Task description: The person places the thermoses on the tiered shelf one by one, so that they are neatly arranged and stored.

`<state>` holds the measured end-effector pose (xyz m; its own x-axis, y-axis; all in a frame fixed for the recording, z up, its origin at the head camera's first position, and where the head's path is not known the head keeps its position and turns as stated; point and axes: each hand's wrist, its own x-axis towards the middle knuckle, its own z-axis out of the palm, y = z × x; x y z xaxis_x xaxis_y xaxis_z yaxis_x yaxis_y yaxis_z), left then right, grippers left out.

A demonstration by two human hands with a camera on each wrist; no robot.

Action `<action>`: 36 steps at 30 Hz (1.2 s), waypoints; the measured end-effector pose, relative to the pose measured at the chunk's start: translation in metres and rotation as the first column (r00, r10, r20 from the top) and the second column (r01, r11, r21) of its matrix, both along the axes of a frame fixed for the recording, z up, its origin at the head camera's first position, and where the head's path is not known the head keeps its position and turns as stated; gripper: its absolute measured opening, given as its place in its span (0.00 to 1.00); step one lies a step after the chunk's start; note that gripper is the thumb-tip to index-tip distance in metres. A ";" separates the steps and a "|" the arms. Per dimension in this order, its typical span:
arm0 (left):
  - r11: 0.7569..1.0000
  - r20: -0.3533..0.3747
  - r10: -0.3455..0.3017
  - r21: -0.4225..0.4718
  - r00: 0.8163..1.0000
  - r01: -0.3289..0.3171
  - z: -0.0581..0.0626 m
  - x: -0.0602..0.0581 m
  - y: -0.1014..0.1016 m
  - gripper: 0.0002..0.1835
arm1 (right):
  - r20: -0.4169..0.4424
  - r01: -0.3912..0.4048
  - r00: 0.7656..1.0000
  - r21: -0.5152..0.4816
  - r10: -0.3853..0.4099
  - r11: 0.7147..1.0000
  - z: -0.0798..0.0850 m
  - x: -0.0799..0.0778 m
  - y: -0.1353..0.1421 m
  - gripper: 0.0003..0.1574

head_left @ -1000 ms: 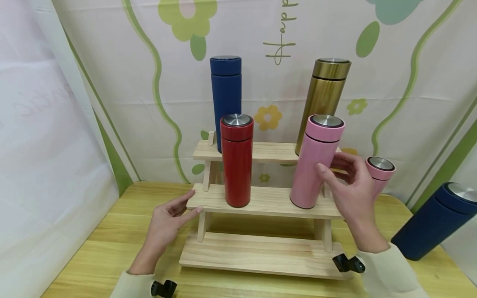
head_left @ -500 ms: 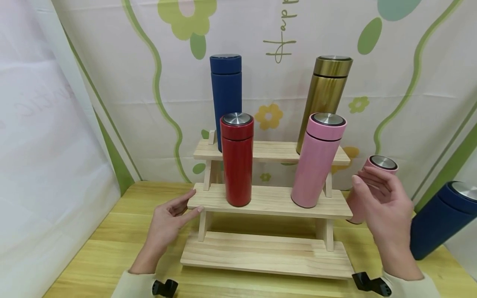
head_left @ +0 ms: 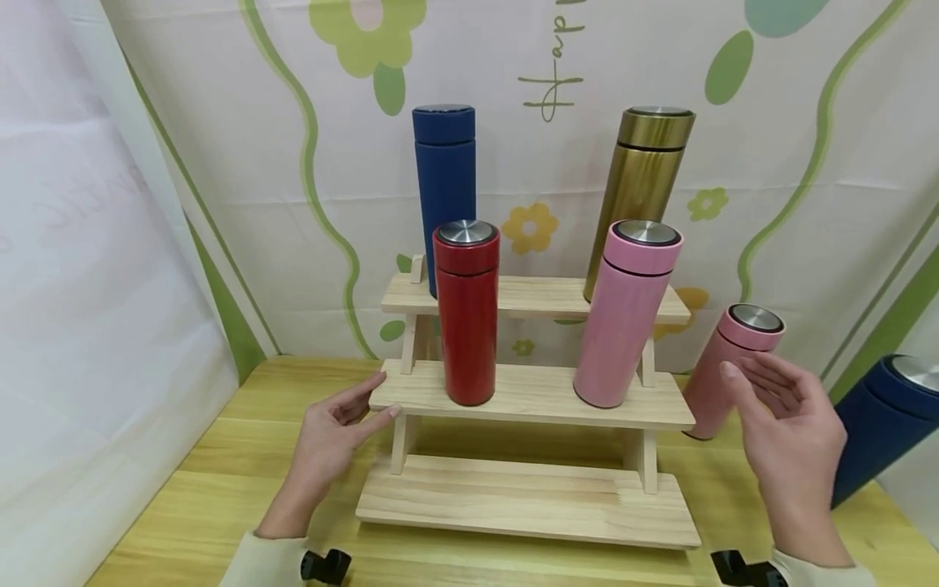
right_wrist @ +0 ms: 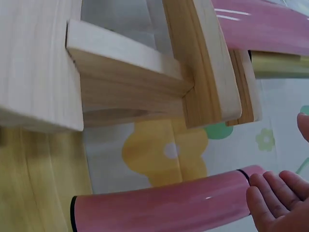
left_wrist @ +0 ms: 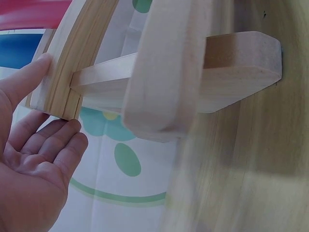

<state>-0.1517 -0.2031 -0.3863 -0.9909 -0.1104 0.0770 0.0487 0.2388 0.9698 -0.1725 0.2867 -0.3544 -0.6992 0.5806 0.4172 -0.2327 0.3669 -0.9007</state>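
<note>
A three-tier wooden display stand (head_left: 528,501) stands on the table. My left hand (head_left: 330,440) holds the left end of its middle shelf, thumb on the near side; in the left wrist view that hand (left_wrist: 38,164) has its fingertips against the shelf end. On the middle shelf stand a red vacuum flask (head_left: 468,334) and a pink flask (head_left: 623,334). My right hand (head_left: 795,444), empty with fingers loosely bent, is right of the stand beside a second pink flask (head_left: 722,375) on the table. In the right wrist view its fingers (right_wrist: 275,193) overlap that flask's neck; contact is unclear.
The top shelf carries a blue flask (head_left: 445,187) and a gold flask (head_left: 641,187). Another dark blue flask (head_left: 880,424) stands at the right, partly behind my right hand. A patterned cloth (head_left: 220,122) hangs behind the wooden table (head_left: 191,489).
My right hand has let go of the pink flask on the middle shelf and moved right, down beside the other pink flask. My left hand stays in place.
</note>
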 end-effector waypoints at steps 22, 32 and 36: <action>1.000 0.000 0.005 -0.012 1.000 -0.005 0.000 0.001 -0.001 0.33 | 0.448 -0.085 0.892 0.053 0.053 0.995 -0.031 -0.036 0.033 0.70; 1.000 -0.002 0.004 -0.002 1.000 -0.004 -0.001 0.000 -0.001 0.33 | 0.507 -0.165 0.858 0.118 0.084 0.979 -0.048 -0.054 0.039 0.69; 1.000 -0.003 0.004 -0.004 1.000 -0.004 -0.001 0.000 -0.001 0.33 | 0.520 -0.160 0.850 0.098 0.087 0.982 -0.052 -0.057 0.040 0.71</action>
